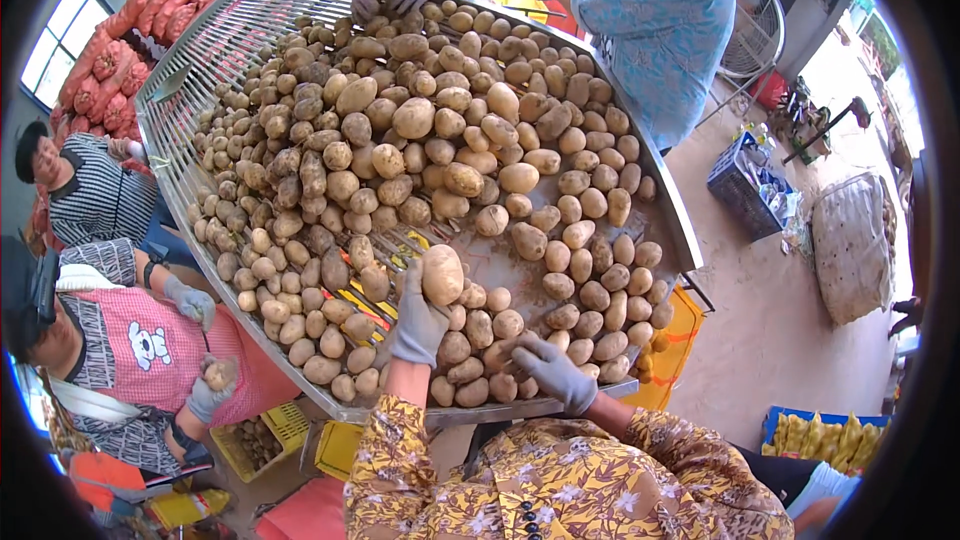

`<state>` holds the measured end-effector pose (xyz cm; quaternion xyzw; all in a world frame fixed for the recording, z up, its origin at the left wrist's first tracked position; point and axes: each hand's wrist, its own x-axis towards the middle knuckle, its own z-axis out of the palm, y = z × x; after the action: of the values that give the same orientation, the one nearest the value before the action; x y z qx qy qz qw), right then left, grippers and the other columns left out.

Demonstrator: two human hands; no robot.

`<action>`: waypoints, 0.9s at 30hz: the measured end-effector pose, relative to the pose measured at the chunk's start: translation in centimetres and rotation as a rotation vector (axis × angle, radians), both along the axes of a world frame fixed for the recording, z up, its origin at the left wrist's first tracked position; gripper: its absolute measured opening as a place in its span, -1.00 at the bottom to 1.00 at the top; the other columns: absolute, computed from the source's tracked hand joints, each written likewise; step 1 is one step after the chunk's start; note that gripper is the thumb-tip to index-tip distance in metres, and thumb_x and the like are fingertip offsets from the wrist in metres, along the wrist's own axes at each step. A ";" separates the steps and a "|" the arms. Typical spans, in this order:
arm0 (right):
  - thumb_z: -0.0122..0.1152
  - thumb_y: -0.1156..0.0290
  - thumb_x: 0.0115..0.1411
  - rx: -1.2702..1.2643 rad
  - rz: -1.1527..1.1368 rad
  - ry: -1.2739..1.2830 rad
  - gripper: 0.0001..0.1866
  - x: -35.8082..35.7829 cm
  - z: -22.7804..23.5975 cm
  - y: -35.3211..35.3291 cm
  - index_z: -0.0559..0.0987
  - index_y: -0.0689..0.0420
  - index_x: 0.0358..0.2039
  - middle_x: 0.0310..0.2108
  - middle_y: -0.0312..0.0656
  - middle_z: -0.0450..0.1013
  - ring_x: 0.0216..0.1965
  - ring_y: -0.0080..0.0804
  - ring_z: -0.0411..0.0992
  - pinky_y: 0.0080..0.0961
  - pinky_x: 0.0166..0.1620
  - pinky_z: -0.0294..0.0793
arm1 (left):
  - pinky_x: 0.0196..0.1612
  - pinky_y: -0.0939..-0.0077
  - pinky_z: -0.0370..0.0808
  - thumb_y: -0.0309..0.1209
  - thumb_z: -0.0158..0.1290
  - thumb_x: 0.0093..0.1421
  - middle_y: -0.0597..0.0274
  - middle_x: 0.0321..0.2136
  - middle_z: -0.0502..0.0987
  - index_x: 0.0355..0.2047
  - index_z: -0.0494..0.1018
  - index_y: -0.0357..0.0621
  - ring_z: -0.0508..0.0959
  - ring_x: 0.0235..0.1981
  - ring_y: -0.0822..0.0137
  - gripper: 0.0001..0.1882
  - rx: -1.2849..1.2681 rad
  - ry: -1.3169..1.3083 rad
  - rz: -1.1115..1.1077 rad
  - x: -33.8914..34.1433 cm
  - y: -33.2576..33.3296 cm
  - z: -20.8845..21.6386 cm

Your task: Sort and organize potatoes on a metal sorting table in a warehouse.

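In my gloved left hand [420, 320] I hold a large pale potato [442, 275] upright above the near part of the metal sorting table [665, 202]. My gloved right hand [556, 372] is low over the near edge, its fingers closed around a brownish potato [497, 357], slightly blurred. Both gloves are grey. A big heap of potatoes [413, 118] covers the middle and far part of the table, some with dark, soil-stained skins. Near my hands, several loose potatoes [472, 392] lie along the front rim.
Across the table a person's gloved hands [395, 0] touch the heap; another person in blue [660, 30] stands at far right. A person in a pink apron [165, 350] works at left. Yellow crates [672, 340] stand below the rim. Red mesh sacks [110, 70] are stacked at far left.
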<state>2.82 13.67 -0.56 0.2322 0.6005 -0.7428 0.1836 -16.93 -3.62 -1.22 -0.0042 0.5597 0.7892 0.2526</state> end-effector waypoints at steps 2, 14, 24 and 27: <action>0.16 0.30 0.45 0.159 -0.083 0.180 -0.62 -2.1 1.2 0.9 0.54 0.24 0.16 -0.07 -0.16 0.63 -0.09 -0.48 0.58 -0.49 0.00 0.59 | -0.23 0.25 0.67 0.04 0.00 0.45 -0.08 -0.05 0.64 0.17 0.47 -0.14 0.68 -0.19 0.08 -0.46 0.530 -0.517 0.075 2.1 -1.3 2.3; 0.30 0.27 0.24 0.996 0.486 0.906 -0.47 -14.4 -1.5 -0.7 0.50 0.06 0.22 0.14 -0.07 0.48 0.22 -0.06 0.40 -0.12 0.27 0.37 | -0.53 0.44 0.41 0.30 -0.10 0.37 0.04 -0.23 0.60 0.12 0.48 -0.07 0.51 -0.49 0.25 -0.29 0.433 -0.547 0.684 14.1 -13.9 4.4; 0.41 0.21 0.15 0.857 0.466 0.962 -0.40 -21.5 -0.6 -7.4 0.49 0.11 0.17 0.05 -0.03 0.47 0.11 0.01 0.44 -0.10 0.09 0.47 | -0.53 0.35 0.52 0.33 -0.08 0.35 0.00 -0.25 0.62 0.16 0.46 -0.03 0.58 -0.51 0.20 -0.27 0.320 -0.550 1.029 29.0 -18.5 5.6; 0.42 0.24 0.11 0.924 0.545 0.995 -0.35 -23.7 -0.8 -11.1 0.44 0.12 0.20 0.09 0.01 0.41 0.10 0.06 0.43 -0.09 0.09 0.48 | -0.51 0.31 0.55 0.33 -0.08 0.35 0.02 -0.25 0.65 0.13 0.48 -0.01 0.63 -0.47 0.17 -0.29 0.342 -0.616 1.083 30.6 -17.0 5.1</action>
<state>-20.90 2.59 -1.32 -0.2365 0.9013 -0.3595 -0.0493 13.72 -20.66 3.85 -0.4721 0.2464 0.8457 -0.0350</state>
